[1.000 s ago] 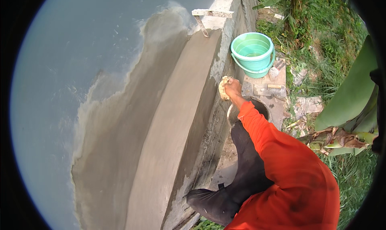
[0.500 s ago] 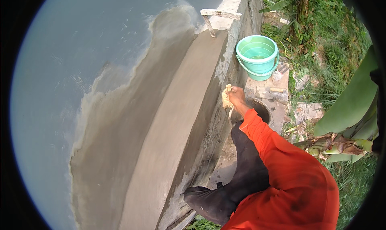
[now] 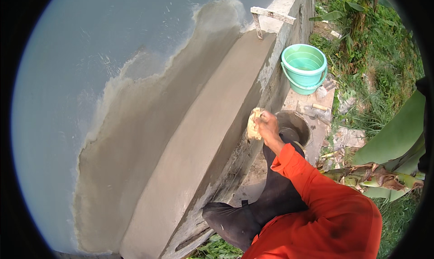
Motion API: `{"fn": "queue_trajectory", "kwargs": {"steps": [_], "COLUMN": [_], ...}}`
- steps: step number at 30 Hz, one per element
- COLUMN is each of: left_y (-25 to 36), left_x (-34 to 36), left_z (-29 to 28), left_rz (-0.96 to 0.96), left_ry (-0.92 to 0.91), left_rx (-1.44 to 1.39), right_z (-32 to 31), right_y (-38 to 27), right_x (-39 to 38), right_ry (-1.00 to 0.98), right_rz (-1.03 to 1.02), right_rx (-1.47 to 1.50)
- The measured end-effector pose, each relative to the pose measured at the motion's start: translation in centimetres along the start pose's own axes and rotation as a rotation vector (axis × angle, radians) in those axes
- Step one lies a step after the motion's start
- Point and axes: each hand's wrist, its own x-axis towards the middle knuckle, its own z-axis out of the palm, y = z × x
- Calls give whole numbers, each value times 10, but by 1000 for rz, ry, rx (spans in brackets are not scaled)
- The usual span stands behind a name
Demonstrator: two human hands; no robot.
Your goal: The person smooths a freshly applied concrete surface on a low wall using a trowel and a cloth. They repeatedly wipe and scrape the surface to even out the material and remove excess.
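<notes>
My right hand point(image 3: 269, 124), at the end of an orange sleeve, is closed around a pale yellow sponge point(image 3: 253, 123). The sponge is beside the upper side face of a low wall, just left of a round, mortar-stained container point(image 3: 298, 123). Whether it touches the wall I cannot tell. Smooth grey-brown mortar point(image 3: 203, 118) covers the wall's top as a long curved strip. My left hand is out of the picture.
A mint-green bucket point(image 3: 304, 64) stands beyond the container. A trowel with a yellowish handle point(image 3: 320, 107) lies on a board. A stained wooden piece point(image 3: 273, 14) rests atop the wall's far end. My dark-trousered leg point(image 3: 275, 200) is beside the wall; banana leaves point(image 3: 393, 128) rise at right.
My right hand has come back toward me and away from the container with the sponge, which now shows wider. The whole view has shifted, so the bucket appears farther right.
</notes>
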Motion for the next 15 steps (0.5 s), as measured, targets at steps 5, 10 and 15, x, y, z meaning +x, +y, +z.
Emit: {"fn": "queue_trajectory", "kwargs": {"steps": [5,10,15], "left_y": [-10,-30,-37], "left_x": [11,38,43], "left_z": [-4,-10,-21], "left_rz": [-27,-90,-168], "left_ry": [-61,-123,-170], "left_rx": [-25,-146,-183], "right_z": [31,106,78], "right_y": [-11,65,106], "right_x": [70,-183,-312], "right_ry": [232,-137,-738], "right_rz": [-334,-183,143], "right_rx": [-336,-365,-293]}}
